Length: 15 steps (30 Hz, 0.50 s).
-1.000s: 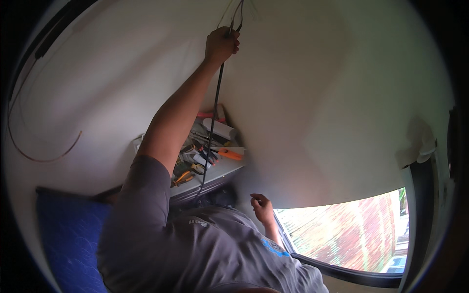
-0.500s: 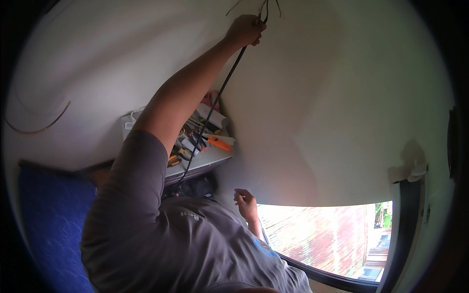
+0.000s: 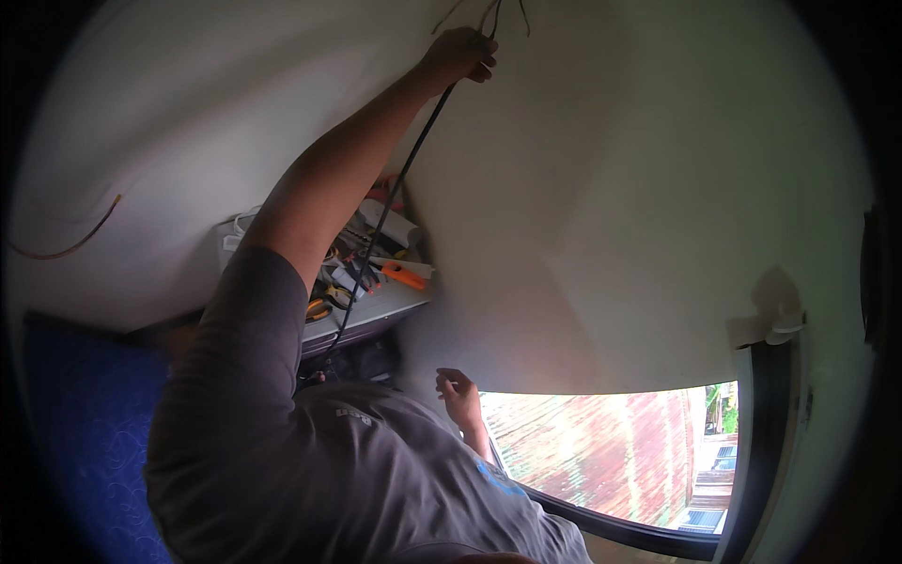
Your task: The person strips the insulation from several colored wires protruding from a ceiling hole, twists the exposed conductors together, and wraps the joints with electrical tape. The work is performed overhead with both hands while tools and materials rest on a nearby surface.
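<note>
Holding long thin black cable (image 3: pixel 393 191) in L hand (image 3: pixel 458 54), raised well above R hand (image 3: pixel 458 397). Fingers wrapped tight round cable near its upper end. Just above L hand: few thin dark-brownish wires (image 3: pixel 485 17), splayed apart, upper bends cut off by view edge. From L hand, cable slanting down-left in nearly straight line, passing in front of tool clutter; lower end hard to make out, dark down there.

R hand low, near chest, fingers half curled w/ narrow gap. Can't tell if gripping anything.

Below L hand, up-left of R hand: light grey flat-topped cabinet (image 3: pixel 376 305) in corner, loaded w/ tools. On it: orange-handled flat tool (image 3: pixel 404 274) nearest R hand, white rounded cylinder (image 3: pixel 393 226) behind that, yellow-and-black-handled pliers (image 3: pixel 318 309) toward front edge, rest too jumbled to ID.

Right of R hand, just beside: dark-framed window (image 3: pixel 601 451), bright outside. Well left of L hand and lower: bent copper-coloured tube (image 3: pixel 85 241) against pale wall (image 3: pixel 564 188). Far left of R hand, past torso: blue patterned fabric panel (image 3: pixel 85 414).
</note>
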Available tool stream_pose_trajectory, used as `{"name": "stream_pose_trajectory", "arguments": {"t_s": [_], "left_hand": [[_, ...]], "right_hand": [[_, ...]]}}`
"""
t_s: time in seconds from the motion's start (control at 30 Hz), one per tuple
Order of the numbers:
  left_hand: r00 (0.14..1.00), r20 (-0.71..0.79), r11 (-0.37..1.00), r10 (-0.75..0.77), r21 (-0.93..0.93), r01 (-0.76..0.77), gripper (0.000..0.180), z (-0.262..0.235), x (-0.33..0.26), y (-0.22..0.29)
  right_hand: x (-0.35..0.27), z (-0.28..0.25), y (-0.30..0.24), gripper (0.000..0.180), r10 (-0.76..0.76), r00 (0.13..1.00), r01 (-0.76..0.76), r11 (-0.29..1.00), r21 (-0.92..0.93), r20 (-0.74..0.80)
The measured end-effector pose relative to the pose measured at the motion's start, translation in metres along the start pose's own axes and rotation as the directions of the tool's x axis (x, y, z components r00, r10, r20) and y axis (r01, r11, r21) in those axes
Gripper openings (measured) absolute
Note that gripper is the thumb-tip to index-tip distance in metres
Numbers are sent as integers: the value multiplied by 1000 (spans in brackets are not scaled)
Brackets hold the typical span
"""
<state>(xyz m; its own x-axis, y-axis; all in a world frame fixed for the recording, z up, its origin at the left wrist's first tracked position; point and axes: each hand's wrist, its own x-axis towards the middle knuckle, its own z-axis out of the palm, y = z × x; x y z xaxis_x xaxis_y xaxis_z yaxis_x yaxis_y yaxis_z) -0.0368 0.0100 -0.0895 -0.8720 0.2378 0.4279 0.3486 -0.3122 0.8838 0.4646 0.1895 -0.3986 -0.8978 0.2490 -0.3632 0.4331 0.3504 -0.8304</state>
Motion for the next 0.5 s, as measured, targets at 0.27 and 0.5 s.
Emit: {"name": "stream_pose_trajectory", "arguments": {"t_s": [0.27,0.5], "left_hand": [[989,116,108,95,986,-126,29,-9,26,-10],[951,117,705,287,646,-292,24,-13,15,-15]], "right_hand": [[-7,7,-3,42,4,1000,-4,1000,-20,24],[-29,3,-7,44,74,996,-76,997,-32,-48]]}}
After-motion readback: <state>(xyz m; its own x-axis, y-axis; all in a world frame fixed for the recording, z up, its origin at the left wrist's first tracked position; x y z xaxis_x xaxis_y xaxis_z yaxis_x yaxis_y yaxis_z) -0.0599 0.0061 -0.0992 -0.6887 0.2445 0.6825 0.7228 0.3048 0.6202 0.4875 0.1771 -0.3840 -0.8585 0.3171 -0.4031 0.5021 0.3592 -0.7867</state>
